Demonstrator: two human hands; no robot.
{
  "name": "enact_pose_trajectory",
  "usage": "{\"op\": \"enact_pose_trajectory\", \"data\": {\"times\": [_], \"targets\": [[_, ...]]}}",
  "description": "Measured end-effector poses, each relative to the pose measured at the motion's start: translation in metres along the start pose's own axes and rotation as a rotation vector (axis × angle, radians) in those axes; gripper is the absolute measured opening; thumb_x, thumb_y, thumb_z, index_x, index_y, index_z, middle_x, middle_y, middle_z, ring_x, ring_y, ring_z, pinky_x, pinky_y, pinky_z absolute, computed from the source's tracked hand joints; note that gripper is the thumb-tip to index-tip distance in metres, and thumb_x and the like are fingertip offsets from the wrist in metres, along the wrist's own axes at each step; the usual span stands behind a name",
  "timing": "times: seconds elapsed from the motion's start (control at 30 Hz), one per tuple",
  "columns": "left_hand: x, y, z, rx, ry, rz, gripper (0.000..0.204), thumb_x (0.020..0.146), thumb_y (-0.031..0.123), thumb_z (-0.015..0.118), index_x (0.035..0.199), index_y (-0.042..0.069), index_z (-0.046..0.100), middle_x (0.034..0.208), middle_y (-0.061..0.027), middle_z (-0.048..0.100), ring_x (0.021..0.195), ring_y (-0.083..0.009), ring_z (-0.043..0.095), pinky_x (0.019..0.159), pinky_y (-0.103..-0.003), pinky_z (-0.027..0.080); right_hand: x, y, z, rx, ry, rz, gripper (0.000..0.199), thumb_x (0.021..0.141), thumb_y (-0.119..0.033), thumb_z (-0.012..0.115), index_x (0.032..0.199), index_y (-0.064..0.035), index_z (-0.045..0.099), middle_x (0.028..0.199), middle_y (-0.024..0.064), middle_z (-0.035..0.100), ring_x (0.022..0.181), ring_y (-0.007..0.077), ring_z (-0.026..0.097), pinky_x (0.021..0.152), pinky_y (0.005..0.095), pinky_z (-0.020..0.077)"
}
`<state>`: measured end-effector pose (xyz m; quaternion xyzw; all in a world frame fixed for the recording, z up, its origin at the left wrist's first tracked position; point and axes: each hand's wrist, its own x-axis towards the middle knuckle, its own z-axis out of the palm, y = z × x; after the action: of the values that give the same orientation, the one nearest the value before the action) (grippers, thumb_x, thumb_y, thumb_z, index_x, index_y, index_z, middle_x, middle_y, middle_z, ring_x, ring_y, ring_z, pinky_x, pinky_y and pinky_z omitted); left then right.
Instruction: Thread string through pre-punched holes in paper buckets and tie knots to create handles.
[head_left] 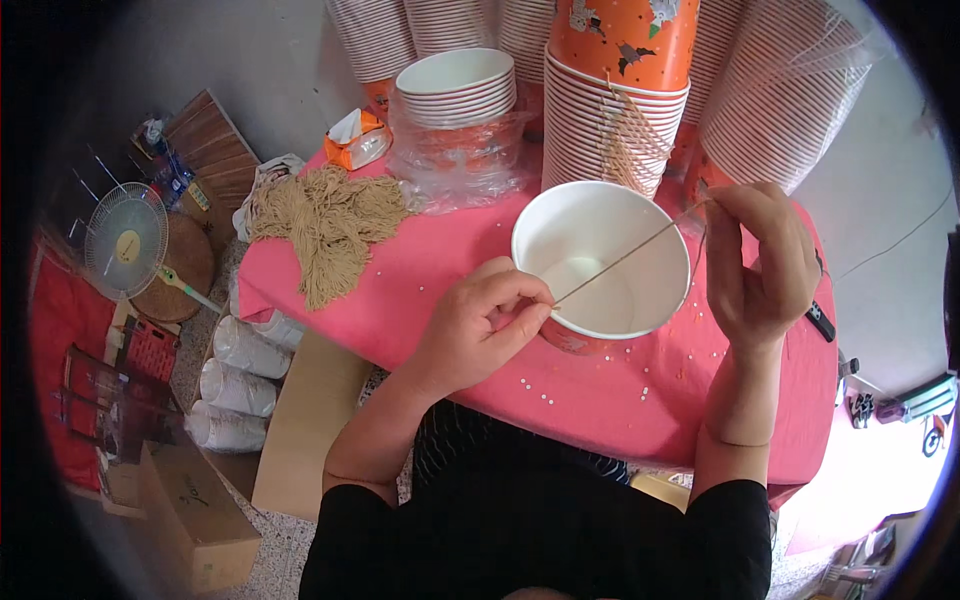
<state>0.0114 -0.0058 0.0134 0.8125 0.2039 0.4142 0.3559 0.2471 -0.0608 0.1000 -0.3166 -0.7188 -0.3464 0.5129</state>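
A thin tan cord (630,253) is stretched slantwise over the mouth of a paper bucket (536,240), white inside and orange-red outside, which stands upright on the table. My left hand (482,322) pinches the cord's lower end between thumb and forefinger, at the bucket's near-left rim. Higher up, beyond the right rim, my right hand (766,262) pinches the other end between its fingertips. Some cord hangs slack below those fingertips. On the table's left part lies a loose bundle of tan cords (328,228).
Behind the bucket rises a tall stack of nested buckets (590,140), with several cords (632,150) hanging down it. A plastic-wrapped bucket stack (460,125) stands left of it. Small white dots lie scattered on the pink tablecloth (600,400). A black-handled tool (820,322) lies at the right edge.
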Motion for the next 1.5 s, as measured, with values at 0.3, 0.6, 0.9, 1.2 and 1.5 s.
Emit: {"op": "enact_pose_trajectory", "data": {"times": [0.3,0.6,0.9,1.2,1.5], "targets": [[-0.004,-0.005,0.008,-0.093,0.069,-0.042,0.01,0.086,0.0,0.065,0.095,0.003,0.063,0.072,0.0024,0.045,0.061,-0.0044,0.041,0.052,-0.022,0.035,0.004,-0.006,-0.009,-0.016,0.02,-0.027,0.024,0.067,0.013,0.069,0.085,0.0011,0.06,0.066,0.0099,0.058,0.054,0.0218,0.055,0.049,0.0288,0.0416],[-0.023,0.014,0.03,0.342,-0.019,0.234,0.027,0.083,0.008,0.066,0.11,0.002,0.063,0.083,-0.0114,0.063,0.066,-0.0252,0.062,0.054,-0.033,0.049,-0.001,0.006,0.0,0.128,-0.041,0.254,0.011,0.081,0.01,0.063,0.087,0.0015,0.06,0.072,0.006,0.06,0.058,0.0115,0.055,0.053,0.0235,0.0426],[0.016,-0.03,-0.028,0.062,0.12,-0.224,0.011,0.088,0.004,0.061,0.098,0.0,0.063,0.076,0.0007,0.057,0.067,-0.0044,0.051,0.059,-0.022,0.043,-0.004,-0.003,-0.01,1.213,-0.257,0.935,0.019,0.09,-0.002,0.061,0.108,0.001,0.055,0.077,0.0035,0.063,0.055,0.0006,0.047,0.045,0.0154,0.0323],[0.054,-0.052,-0.065,0.116,0.225,-0.191,0.022,0.085,0.004,0.065,0.106,-0.001,0.063,0.083,-0.0008,0.065,0.069,-0.0045,0.055,0.061,-0.021,0.045,-0.008,-0.006,0.002,1.631,-0.288,0.9,0.018,0.089,0.003,0.059,0.107,0.0022,0.055,0.083,0.0129,0.067,0.059,0.014,0.061,0.049,0.0217,0.0476],[0.009,0.043,-0.004,-0.768,-0.209,-0.216,0.022,0.093,0.006,0.059,0.113,-0.003,0.063,0.095,-0.0025,0.063,0.079,-0.0055,0.055,0.068,-0.021,0.046,-0.009,-0.024,0.018,1.626,-0.185,0.915,0.017,0.091,0.004,0.055,0.108,0.0027,0.053,0.097,0.0197,0.067,0.085,0.0285,0.071,0.071,0.0342,0.0605]]}}
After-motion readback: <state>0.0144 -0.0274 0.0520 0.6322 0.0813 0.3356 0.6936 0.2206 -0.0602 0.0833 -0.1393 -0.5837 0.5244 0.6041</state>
